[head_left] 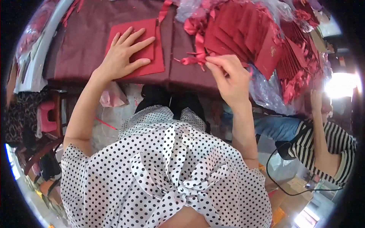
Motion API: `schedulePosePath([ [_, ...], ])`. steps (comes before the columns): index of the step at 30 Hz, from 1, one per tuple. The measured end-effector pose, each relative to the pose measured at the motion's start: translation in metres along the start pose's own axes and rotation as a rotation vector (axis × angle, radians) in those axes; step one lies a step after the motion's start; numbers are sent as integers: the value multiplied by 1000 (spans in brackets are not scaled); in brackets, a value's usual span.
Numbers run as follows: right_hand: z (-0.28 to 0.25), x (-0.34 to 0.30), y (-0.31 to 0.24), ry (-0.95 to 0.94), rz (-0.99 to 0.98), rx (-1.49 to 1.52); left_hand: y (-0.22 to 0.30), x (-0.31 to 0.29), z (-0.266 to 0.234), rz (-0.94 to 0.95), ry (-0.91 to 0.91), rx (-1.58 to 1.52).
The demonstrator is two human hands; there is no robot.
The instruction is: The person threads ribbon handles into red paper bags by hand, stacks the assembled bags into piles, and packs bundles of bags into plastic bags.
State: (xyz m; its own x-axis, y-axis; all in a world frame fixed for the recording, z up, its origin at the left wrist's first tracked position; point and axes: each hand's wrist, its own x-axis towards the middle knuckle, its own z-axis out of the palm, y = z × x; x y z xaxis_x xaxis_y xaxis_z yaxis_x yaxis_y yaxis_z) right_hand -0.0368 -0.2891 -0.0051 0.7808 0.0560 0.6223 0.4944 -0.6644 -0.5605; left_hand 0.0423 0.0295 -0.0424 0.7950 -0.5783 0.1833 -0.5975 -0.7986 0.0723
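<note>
My left hand (127, 53) lies flat with spread fingers on a red card (154, 62), which rests on a dark maroon cloth. The card looks like a folded one, with a smaller red panel under my fingers. To its right, my right hand (230, 78) pinches a red ribbon (194, 59) between thumb and fingertips. The ribbon is bunched, with loose ends, just over the cloth. Another strip of ribbon runs up from the card's upper right corner.
A fanned stack of red cards (239, 30) with ribbons fills the table's right side, with clear plastic wrap (266, 91) around it. The maroon tablecloth (83, 38) covers the table. A person in a striped top (323, 152) sits at the right. A wooden chair (55, 117) stands at left.
</note>
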Motion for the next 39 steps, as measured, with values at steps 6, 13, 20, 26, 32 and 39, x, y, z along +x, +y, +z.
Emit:
schedulePosePath([
  [6, 68, 29, -8, -325, -153, 56, -11, -12, -16, 55, 78, -39],
  [13, 73, 37, -16, -367, -206, -64, -36, 9, -47, 22, 311, -371],
  [20, 94, 48, -46, -268, 187, 336, -66, 62, -20, -142, 53, -321],
  [26, 132, 53, -83, -457, 291, 533, -83, 57, 12, -83, 199, -485],
  [32, 125, 62, -136, -735, -114, 1055, -70, 53, -29, -223, 135, -620],
  [39, 132, 66, -64, -267, -16, 423, -30, 33, -76, -234, 112, -866],
])
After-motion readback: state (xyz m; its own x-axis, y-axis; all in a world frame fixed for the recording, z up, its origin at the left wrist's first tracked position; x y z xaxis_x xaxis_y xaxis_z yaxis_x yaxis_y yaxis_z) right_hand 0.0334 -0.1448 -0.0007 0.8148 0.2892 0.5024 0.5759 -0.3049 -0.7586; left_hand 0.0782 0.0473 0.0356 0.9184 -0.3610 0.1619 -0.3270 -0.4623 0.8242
